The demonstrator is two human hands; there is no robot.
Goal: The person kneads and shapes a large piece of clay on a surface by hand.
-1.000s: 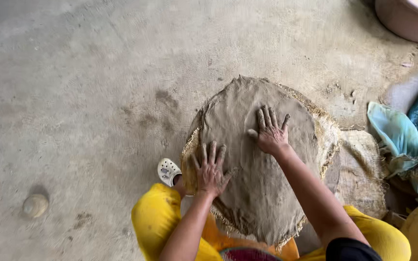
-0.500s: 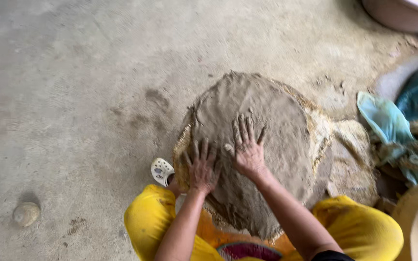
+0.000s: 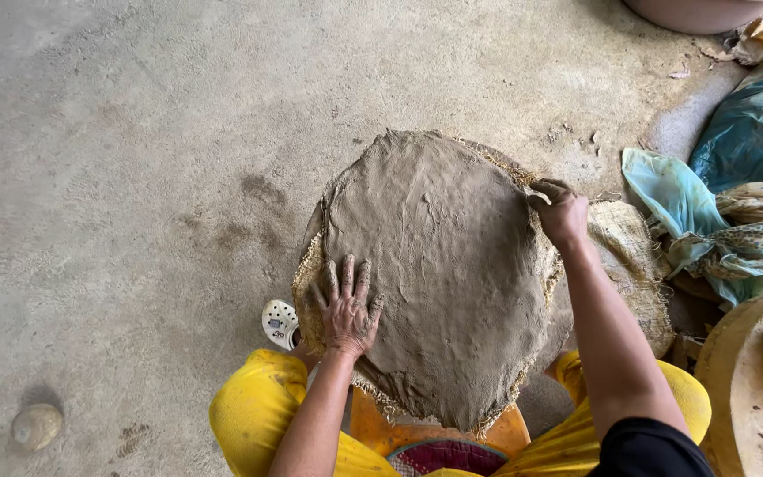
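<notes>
Bare concrete floor (image 3: 134, 132), seen from above, carries one round slab of grey clay (image 3: 439, 274) spread over one sheet of coarse burlap (image 3: 629, 256), whose frayed rim shows around the slab. The left hand (image 3: 346, 305) lies flat on the slab's near left edge, fingers spread and pressing the clay. The right hand (image 3: 561, 212) is curled shut at the slab's far right edge, pinching the clay-covered rim there; what exactly lies between the fingers cannot be told. The slab thus lies between the two hands. One white perforated shoe (image 3: 281, 322) sits just beside the left hand. One rounded stone (image 3: 35, 426) rests well apart, near the floor's lower left corner. Blue-green plastic sheeting (image 3: 717, 203) lies crumpled at the right.
</notes>
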